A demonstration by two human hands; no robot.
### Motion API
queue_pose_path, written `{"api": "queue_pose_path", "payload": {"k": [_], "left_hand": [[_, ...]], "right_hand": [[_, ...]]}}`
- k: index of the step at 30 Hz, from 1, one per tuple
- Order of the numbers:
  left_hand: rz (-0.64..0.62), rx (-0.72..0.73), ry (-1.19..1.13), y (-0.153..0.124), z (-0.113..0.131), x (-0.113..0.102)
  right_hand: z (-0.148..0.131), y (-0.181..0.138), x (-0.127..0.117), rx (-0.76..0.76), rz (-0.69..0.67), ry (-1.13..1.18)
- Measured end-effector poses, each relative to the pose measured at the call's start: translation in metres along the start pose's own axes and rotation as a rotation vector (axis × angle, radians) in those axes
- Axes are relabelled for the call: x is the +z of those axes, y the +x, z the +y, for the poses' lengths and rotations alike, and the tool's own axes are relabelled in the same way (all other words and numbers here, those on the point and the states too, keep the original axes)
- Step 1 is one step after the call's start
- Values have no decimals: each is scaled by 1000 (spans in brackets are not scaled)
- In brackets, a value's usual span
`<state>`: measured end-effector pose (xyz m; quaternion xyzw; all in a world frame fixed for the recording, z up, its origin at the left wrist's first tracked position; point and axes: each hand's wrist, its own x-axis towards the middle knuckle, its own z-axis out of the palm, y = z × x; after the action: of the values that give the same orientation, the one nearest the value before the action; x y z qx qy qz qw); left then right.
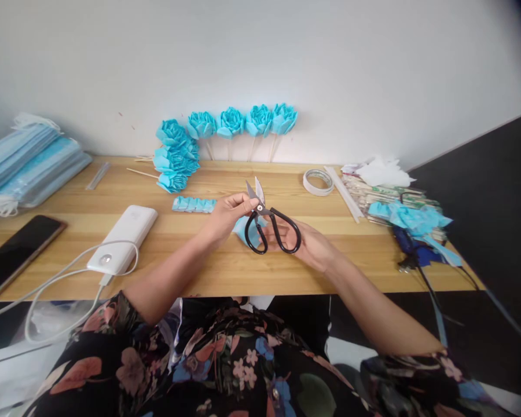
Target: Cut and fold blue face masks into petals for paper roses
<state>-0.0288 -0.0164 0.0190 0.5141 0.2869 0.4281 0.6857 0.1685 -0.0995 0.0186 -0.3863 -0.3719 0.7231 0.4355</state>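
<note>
A pair of black-handled scissors (259,207) is in front of me, its metal blades slightly apart and pointing toward the wall. My left hand (231,215) pinches it near the pivot between thumb and fingers. Behind the handle loops is my right hand (301,238), palm turned up and fingers reaching left; the loops partly cover those fingers. A light blue crepe paper piece (242,227) shows below my left fingers, partly hidden by the scissors; I cannot tell whether a hand holds it. Just left lies a folded blue paper strip (189,204).
Blue paper flowers on sticks (231,123) lean against the wall, with more lying at left. Face masks (35,162), a phone (19,252) and a cabled white power bank (124,237) occupy the left. Rightward are a tape roll (318,182), white strips (344,194) and blue scraps (412,219).
</note>
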Motion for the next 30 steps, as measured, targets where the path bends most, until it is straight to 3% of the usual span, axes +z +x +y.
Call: {"api": "queue_pose_path", "payload": {"k": [2, 8, 10, 13, 16, 20, 24, 30], "left_hand": [[-33, -37, -6, -4, 5, 5], [-172, -83, 176, -20, 25, 23], [-226, -97, 198, -30, 30, 26], [-276, -133, 95, -51, 28, 27], [-315, -235, -31, -77, 14, 27], [-246, -374, -189, -97, -1, 25], [-258, -486, -128, -99, 6, 14], [-259, -672, -41, -104, 17, -3]], "right_hand": [[7, -15, 2, -79, 121, -40], [5, -44, 30, -223, 182, -465], [4, -48, 40, -243, 263, -551], [9, -49, 48, -290, 406, -579], [16, -50, 49, -308, 454, -555], [14, -52, 45, -256, 394, -619], [5, -57, 35, -158, 266, -709], [0, -61, 9, 19, 126, -508]]}}
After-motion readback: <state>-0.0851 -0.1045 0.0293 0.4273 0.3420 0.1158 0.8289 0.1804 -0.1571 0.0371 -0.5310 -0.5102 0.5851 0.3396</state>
